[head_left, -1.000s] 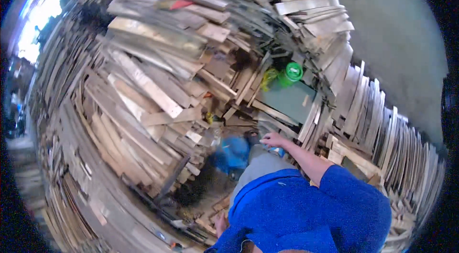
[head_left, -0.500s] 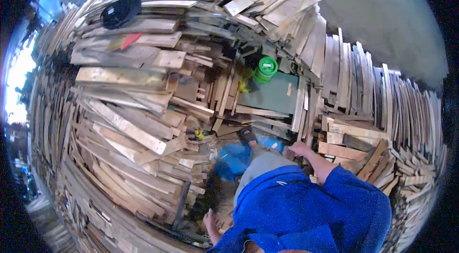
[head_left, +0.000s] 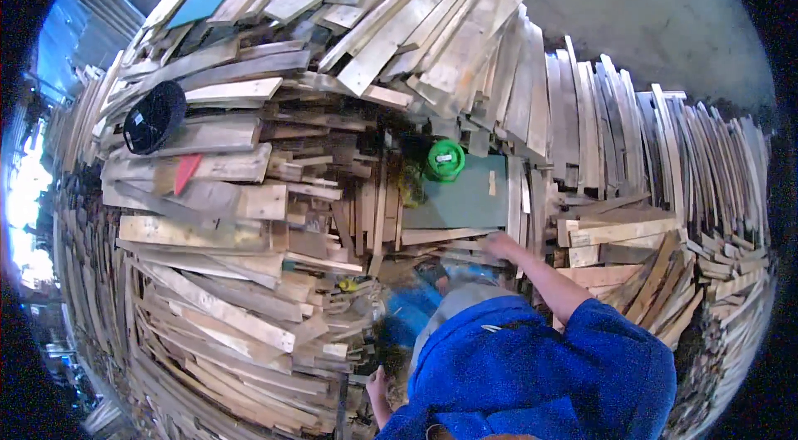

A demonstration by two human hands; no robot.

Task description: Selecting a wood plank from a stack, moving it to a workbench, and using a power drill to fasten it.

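My right hand (head_left: 500, 247) reaches forward, slightly blurred, beside the near edge of a grey-green panel (head_left: 474, 203). I cannot make out its fingers or anything in them. On the panel's far left part stands a bright green round container (head_left: 446, 160), apart from the hand. My left hand (head_left: 377, 387) hangs low at my side, near the ends of stacked boards (head_left: 274, 382). Its fingers are too small and partly turned away to read. One shoe (head_left: 432, 275) shows ahead of my body, beside blue sheeting (head_left: 409, 315) on the ground.
Piles of rough boards (head_left: 208, 299) rise on the left, and more planks (head_left: 432, 33) lie ahead. Upright planks (head_left: 615, 132) line the right side. A black round basket (head_left: 155, 117) and a red piece (head_left: 186, 172) lie on the left pile. Short offcuts (head_left: 623, 253) are stacked at right.
The view has shifted, so the left pile and black basket sit lower and farther left. My right hand has moved forward and left, toward the panel. My left hand remains low at my side.
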